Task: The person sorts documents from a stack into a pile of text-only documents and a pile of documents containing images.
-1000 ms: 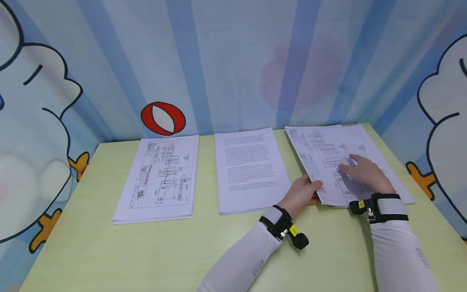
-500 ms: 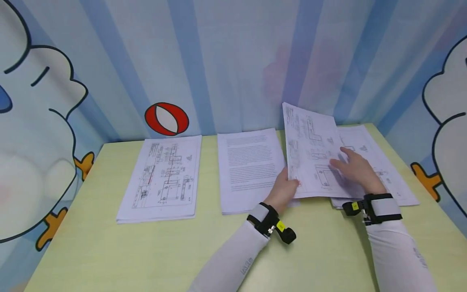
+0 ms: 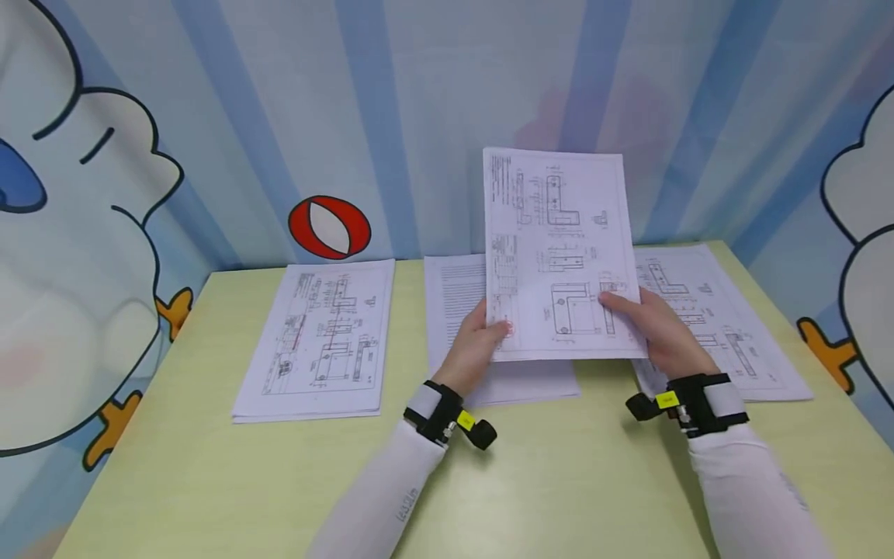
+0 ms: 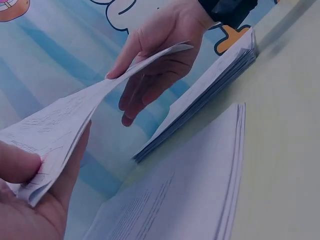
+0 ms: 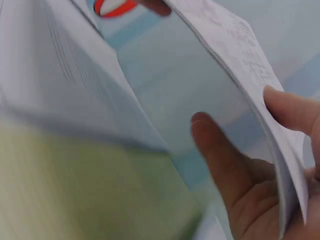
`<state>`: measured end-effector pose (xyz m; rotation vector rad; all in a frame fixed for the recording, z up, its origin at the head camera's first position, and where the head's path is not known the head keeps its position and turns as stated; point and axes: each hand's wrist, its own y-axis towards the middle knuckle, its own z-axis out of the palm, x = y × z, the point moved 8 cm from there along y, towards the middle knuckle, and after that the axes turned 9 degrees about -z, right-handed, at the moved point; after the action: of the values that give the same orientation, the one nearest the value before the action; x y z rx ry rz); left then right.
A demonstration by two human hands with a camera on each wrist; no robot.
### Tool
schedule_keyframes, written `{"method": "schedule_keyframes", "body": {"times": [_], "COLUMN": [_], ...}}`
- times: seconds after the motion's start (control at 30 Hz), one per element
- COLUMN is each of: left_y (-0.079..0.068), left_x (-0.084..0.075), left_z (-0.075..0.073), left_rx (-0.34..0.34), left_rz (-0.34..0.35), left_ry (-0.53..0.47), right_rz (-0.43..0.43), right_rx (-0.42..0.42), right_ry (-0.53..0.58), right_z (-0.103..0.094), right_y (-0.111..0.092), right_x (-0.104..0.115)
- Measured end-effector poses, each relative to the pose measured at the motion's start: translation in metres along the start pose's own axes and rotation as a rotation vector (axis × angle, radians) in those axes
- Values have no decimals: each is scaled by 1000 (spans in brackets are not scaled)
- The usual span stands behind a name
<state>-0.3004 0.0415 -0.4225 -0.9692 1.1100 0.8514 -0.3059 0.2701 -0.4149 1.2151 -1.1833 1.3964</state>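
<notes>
A thin sheaf of paper [image 3: 559, 233] printed with technical drawings is held up above the table, its face toward me. My left hand [image 3: 469, 348] pinches its lower left edge, thumb in front near a small red mark. At the lower right edge, my right hand [image 3: 669, 334] has its thumb on the printed face and its other fingers behind. In the right wrist view those fingers [image 5: 215, 150] are spread apart from the back of the paper. Below the sheaf lies a stack of text pages [image 3: 452, 310], partly covered; another drawing stack [image 3: 747, 334] lies behind my right hand.
A further stack of drawings [image 3: 314, 341] lies at the left of the pale yellow-green table [image 3: 559, 473]. A striped blue curtain [image 3: 433, 116] with cartoon figures hangs right behind the table's back edge.
The sheaf has been lifted off the right-hand stack and moved left and up, over the middle stack. My left hand moved left with it; my right hand shifted from its face to its right edge.
</notes>
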Motion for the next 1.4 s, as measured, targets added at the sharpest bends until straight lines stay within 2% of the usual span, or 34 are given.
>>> {"method": "schedule_keyframes", "body": {"times": [0.07, 0.2, 0.33, 0.5, 0.63, 0.7, 0.8, 0.97, 1.13, 1.3, 1.4], "left_y": [-4, -15, -26, -41, -54, -61, -70, -87, -100, -115, -124], "left_x": [-2, -5, -12, -28, -38, -41, -45, -47, -45, -44, -41], "left_z": [-14, -37, -60, -91, -122, -136, -155, -187, -220, -252, -269], "left_rx": [-11, -44, -98, -170, -271, -301, -310, -319, -399, -509, -565], "left_rz": [8, 21, 42, 66, 55, 43, 51, 69, 5, -132, -204], "left_ry": [9, 48, 126, 200, 279, 335, 416, 579, 698, 717, 725], "right_rz": [-6, -45, -102, -146, -156, -162, -151, -102, -89, -81, -87], "right_rx": [27, 40, 38, -39, -94, -109, -127, -95, 3, 124, 160], "right_ry": [104, 125, 69, -31, -108, -130, -125, -123, -221, -239, -234], "right_z": [16, 41, 65, 92, 115, 125, 138, 163, 196, 230, 248], "right_y": [0, -1, -1, 4, 11, 15, 19, 24, 26, 28, 32], "right_x": [2, 10, 15, 16, 18, 18, 14, 3, 2, -5, -15]}}
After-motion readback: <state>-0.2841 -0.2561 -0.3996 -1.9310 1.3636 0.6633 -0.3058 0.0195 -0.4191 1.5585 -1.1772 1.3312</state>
